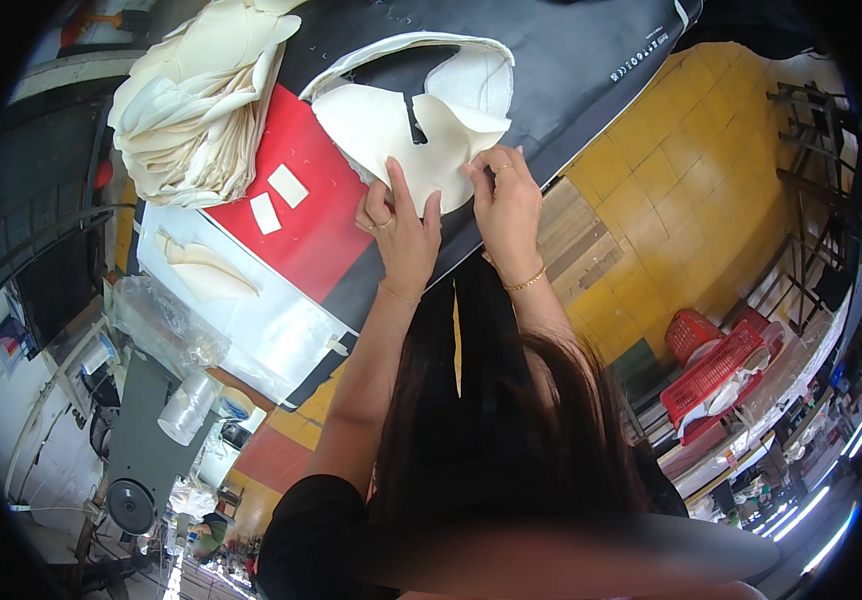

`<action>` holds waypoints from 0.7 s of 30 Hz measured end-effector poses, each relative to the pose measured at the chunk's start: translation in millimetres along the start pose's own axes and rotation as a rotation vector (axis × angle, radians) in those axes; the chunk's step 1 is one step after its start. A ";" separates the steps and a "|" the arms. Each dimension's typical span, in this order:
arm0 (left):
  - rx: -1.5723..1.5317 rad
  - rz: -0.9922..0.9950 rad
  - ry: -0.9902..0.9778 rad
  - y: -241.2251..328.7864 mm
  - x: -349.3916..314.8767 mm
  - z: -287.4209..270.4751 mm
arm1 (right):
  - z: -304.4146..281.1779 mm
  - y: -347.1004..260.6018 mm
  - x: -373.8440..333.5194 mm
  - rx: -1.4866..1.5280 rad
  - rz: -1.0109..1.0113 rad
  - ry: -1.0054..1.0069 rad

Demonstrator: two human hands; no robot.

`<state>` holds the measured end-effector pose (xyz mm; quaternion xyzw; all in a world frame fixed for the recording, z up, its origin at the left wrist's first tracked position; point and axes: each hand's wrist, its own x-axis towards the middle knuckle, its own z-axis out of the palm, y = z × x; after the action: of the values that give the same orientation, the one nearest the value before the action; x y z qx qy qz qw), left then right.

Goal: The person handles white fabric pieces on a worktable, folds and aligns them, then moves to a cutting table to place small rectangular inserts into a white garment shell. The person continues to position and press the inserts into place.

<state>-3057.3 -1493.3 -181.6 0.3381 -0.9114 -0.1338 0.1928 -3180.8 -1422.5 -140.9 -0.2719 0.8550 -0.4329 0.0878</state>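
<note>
A cream, curved fabric piece (pixel 363 118) with a slit in its top edge lies on the black tabletop sheet, in front of me. Behind it, and joined to it or overlapping it, arches a cream band (pixel 421 40) with a paler padded-looking panel (pixel 476 80) at its right end. My left hand (pixel 401 230) rests on the piece's lower left part, index finger and thumb stretched apart, the other fingers bent. At the lower right edge, my right hand (pixel 507 200) pinches the fabric between thumb and fingers.
A thick stack of cream fabric pieces (pixel 206 110) stands at the left. Two small white rectangles (pixel 288 186) lie on the red area (pixel 301 240). Loose cream scraps (pixel 206 268) are nearer. A sewing machine (pixel 151 430) is at lower left; red baskets (pixel 716 370) sit at right.
</note>
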 end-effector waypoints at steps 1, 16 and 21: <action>-0.008 0.001 -0.001 0.0 -0.6 0.5 | -1.1 -0.2 -1.4 0.000 0.012 -0.017; -0.050 0.059 0.203 20.6 48.8 -62.9 | 16.3 2.5 13.7 0.107 0.405 0.100; -0.588 0.303 -0.094 28.2 144.2 -57.4 | 22.4 -2.4 20.8 0.168 0.418 0.227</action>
<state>-3148.4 -1575.4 -82.4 0.1224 -0.8816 -0.3761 0.2576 -3188.6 -1450.4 -150.9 -0.0308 0.8581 -0.5025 0.1011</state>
